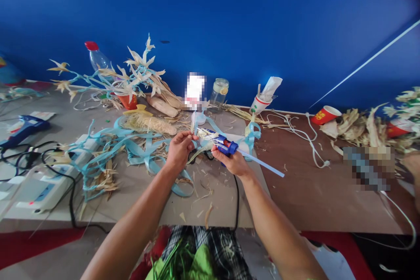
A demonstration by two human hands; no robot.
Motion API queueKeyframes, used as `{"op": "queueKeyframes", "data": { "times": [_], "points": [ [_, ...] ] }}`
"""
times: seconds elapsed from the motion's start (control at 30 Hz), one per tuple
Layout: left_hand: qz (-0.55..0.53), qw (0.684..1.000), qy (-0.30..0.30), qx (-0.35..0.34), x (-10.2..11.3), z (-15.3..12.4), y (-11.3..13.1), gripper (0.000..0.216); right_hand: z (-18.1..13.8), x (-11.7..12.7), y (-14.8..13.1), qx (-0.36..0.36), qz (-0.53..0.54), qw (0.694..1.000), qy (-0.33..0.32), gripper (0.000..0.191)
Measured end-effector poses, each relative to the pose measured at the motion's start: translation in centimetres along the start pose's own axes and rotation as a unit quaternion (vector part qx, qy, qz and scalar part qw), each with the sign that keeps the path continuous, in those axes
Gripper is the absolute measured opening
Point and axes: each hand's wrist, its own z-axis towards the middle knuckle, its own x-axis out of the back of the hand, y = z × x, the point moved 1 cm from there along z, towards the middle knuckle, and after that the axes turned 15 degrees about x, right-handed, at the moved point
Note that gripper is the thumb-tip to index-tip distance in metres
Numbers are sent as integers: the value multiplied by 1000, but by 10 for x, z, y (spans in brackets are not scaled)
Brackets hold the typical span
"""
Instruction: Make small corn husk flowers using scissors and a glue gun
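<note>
My right hand point(229, 161) is wrapped around a blue hot glue gun point(225, 144), its nozzle end toward my left hand. Bits of pale husk cling to the gun's front, and a long translucent glue stick point(262, 164) sticks out of its back. Close to the nozzle, my left hand point(180, 149) is closed in a pinch on a thin pale blue strip point(195, 123) that stands upright; its lower end is hidden by the fingers. Loose light blue ribbon point(154, 157) lies tangled on the table to the left.
Husk flowers on blue-wrapped branches point(138, 68) stand in a red cup point(127, 101). A power strip point(49, 188), another glue gun point(28, 127) and black cables are left. Behind stands a glass jar point(219, 92). A tipped red cup point(326, 115) and husks point(354, 124) lie right.
</note>
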Motion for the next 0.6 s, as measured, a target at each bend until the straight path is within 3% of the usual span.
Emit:
{"op": "queueKeyframes", "data": {
  "times": [0.6],
  "points": [
    [55, 998, 1, -26, 0, 0, -4, 22, 1, -3, -1, -33, -43, 999, -4, 28]
  ]
}}
